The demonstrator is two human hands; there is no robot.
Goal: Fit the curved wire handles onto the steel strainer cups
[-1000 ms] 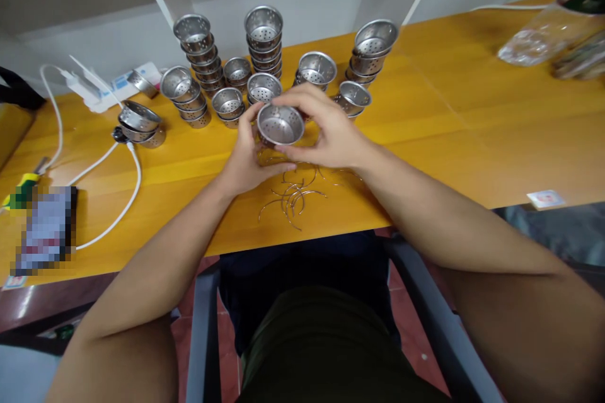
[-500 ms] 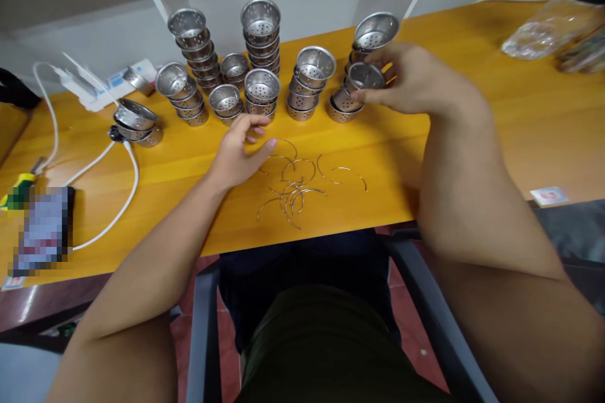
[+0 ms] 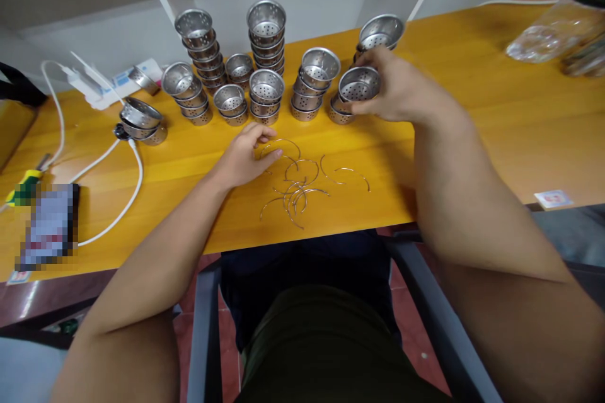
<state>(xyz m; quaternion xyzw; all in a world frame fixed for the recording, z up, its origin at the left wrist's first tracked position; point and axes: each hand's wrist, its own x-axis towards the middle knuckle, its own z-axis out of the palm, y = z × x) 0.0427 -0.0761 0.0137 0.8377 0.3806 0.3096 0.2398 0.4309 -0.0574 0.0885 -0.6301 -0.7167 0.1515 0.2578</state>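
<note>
My right hand has thumb and fingers around the rim of a perforated metal strainer cup. That cup is over a short stack, its mouth tilted towards me; whether it rests on the cup below I cannot tell. Behind it, another stack of strainer cups is partly hidden by my hand. My left hand is empty, thumb and fingers apart, at the left edge of several loose curved metal wires on the table. In front of its fingertips stands a stack of strainer cups.
More strainer cup stacks line the back of the orange table. To the left are a power strip, white cables, a yellow-green screwdriver and a blurred-out object. A clear plastic bottle lies far right.
My right hand and its strainer cup have moved slightly down and towards me, and the cup's mouth shows more fully. My left hand has drawn back a little from the stacks towards the wires.
</note>
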